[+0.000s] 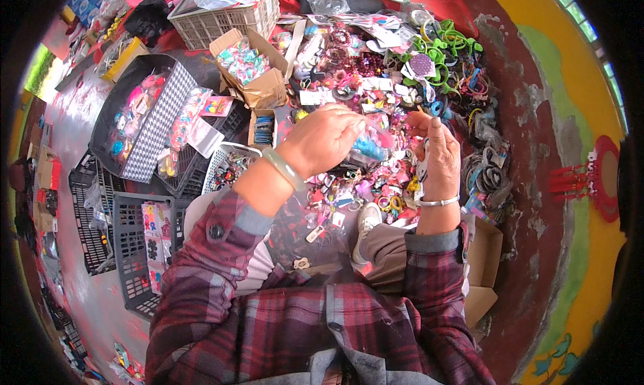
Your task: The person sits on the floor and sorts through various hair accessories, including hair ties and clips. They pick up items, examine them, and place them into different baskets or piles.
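Observation:
My left hand (323, 142), a bangle at its wrist, is closed on the edge of a clear plastic bag (370, 145) with blue and pink pieces inside. To the right, my right hand (439, 155) is raised with its thumb up and fingers curled. A small white item (422, 162) shows against its palm, partly hidden, and I cannot make out its kind. Beneath both hands spreads a heap of small hair accessories (392, 177), many pink, some on white cards. Green headbands (439, 56) lie at the heap's far right.
An open carton of wrapped pieces (266, 83) and a grey plastic crate (194, 30) stand beyond my left hand. At left are a houndstooth-sided box (155, 126) and a dark basket (132, 277). An open cardboard box (484, 257) sits beside my right forearm, near the wall (530, 204).

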Demonstrator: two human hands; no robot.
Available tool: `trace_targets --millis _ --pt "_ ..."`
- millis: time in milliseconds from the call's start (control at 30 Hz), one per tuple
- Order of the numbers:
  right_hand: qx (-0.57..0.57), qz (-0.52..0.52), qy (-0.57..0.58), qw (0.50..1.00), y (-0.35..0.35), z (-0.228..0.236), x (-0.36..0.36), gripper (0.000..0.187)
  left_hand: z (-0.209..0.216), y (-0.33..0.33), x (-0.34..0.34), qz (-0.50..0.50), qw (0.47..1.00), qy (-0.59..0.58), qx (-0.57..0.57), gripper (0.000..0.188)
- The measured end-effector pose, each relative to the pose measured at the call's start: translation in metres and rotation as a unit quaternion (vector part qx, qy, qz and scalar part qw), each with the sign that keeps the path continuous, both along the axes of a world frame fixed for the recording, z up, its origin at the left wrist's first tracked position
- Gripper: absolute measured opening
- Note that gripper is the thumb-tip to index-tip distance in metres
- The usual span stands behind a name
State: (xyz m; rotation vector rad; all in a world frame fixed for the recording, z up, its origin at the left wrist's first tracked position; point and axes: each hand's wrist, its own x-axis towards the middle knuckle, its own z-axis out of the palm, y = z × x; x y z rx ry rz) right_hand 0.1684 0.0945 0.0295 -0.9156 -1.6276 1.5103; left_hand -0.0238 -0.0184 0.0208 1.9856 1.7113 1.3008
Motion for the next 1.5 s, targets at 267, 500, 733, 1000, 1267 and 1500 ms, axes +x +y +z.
trace_targets --millis 267,500,733,1000,1267,1500 --pt "-0.006 -0.026 0.002 1.0 -0.006 0.009 -0.002 0.051 0.012 -0.006 -0.007 0.066 0.992 0.086 0.067 0.023" --pt "-0.03 -0.022 0.012 0.999 -0.009 0.004 -0.005 0.046 0.005 -0.013 0.004 0.052 0.974 -0.222 0.008 0.03" --pt "-0.018 0.016 0.008 1.0 -0.002 0.002 -0.004 0.045 0.02 -0.015 -0.008 0.013 0.966 -0.237 -0.105 0.033" --pt "-0.067 0.17 0.031 0.983 -0.006 -0.008 -0.006 0.037 0.003 -0.009 -0.009 -0.026 0.904 -0.411 -0.12 0.038" --pt "-0.212 0.061 0.057 0.974 -0.017 -0.012 -0.019 0.014 0.002 -0.008 -0.001 -0.047 0.786 -0.593 -0.17 0.04" --pt "-0.291 -0.052 0.159 0.942 -0.003 -0.018 -0.019 0.013 0.003 -0.006 0.007 -0.074 0.759 -0.598 -0.246 0.025"
